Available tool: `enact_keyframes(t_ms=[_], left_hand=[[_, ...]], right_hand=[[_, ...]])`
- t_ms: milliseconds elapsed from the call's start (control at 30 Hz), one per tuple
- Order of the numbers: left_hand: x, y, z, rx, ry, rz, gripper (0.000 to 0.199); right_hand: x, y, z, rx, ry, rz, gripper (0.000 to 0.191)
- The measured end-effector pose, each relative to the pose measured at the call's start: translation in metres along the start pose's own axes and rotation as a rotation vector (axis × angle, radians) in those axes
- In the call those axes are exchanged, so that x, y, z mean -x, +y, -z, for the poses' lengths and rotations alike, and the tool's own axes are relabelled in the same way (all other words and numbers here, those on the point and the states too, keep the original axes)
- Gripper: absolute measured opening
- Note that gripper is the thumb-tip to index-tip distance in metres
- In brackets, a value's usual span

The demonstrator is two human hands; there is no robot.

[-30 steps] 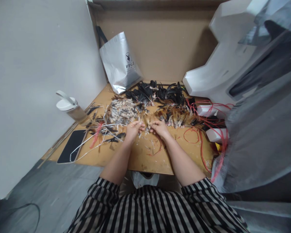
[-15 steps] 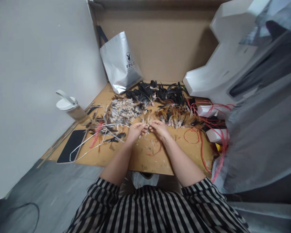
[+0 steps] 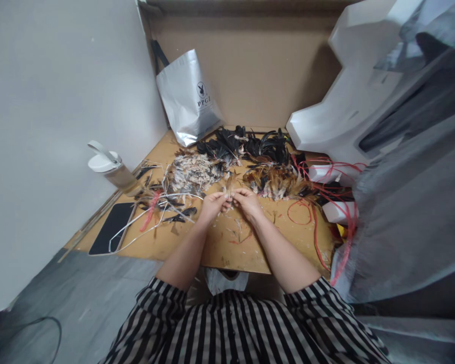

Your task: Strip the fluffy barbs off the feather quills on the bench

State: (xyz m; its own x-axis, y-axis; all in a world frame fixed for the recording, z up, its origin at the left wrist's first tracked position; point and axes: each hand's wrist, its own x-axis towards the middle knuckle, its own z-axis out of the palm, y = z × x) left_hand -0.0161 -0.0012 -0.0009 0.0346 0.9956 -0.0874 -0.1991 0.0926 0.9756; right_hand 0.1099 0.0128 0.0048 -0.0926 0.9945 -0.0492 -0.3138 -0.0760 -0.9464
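Between my fingertips, brown feathers [image 3: 229, 182] point up and away from me, their quill ends hidden in the pinch. My left hand [image 3: 214, 205] is closed on them from the left. My right hand [image 3: 247, 201] pinches at the same spot from the other side, thumb and forefinger together. Just beyond my hands lie a pile of pale, fluffy feathers [image 3: 197, 169] on the left and brown feather bunches [image 3: 276, 181] on the right. Black feather bunches [image 3: 250, 144] spread behind both piles.
A silver bag [image 3: 187, 96] leans at the back left. A lidded cup [image 3: 114, 169] and a phone [image 3: 106, 230] stand and lie to the left, with white strips [image 3: 140, 215] across the phone. Red string [image 3: 314, 237] tangles at the right. Bits of fluff dot the table [image 3: 227, 253].
The held feathers look narrower and more gathered. My right fingertips have shifted slightly left, closer to the left ones; both arms stay nearly in place.
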Motion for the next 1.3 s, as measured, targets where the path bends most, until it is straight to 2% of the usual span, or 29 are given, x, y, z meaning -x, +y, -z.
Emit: enact_keyframes(t_ms=[200, 500, 733, 1000, 1100, 1200, 1300], left_hand=[[-0.001, -0.002, 0.002, -0.045, 0.006, -0.020, 0.030], [0.004, 0.003, -0.001, -0.168, 0.019, -0.120, 0.027], [0.000, 0.000, 0.001, -0.105, 0.040, -0.084, 0.027], [0.000, 0.007, 0.006, -0.017, 0.041, -0.007, 0.027], [0.001, 0.007, 0.007, 0.003, 0.040, -0.002, 0.028], [0.000, 0.005, 0.007, -0.020, -0.003, 0.012, 0.030], [0.000, 0.002, 0.007, -0.068, -0.048, 0.011, 0.031]], right_hand=[[0.003, -0.005, -0.002, 0.019, -0.019, -0.034, 0.022], [0.004, -0.006, -0.001, 0.051, -0.062, -0.006, 0.026], [0.003, -0.006, -0.001, 0.114, -0.037, -0.037, 0.025], [-0.002, 0.001, 0.005, 0.449, 0.005, 0.229, 0.017], [-0.001, -0.003, 0.006, 0.336, 0.001, 0.136, 0.021], [0.001, -0.009, 0.006, 0.141, -0.024, -0.012, 0.026], [0.001, -0.012, 0.008, 0.062, -0.078, -0.135, 0.029]])
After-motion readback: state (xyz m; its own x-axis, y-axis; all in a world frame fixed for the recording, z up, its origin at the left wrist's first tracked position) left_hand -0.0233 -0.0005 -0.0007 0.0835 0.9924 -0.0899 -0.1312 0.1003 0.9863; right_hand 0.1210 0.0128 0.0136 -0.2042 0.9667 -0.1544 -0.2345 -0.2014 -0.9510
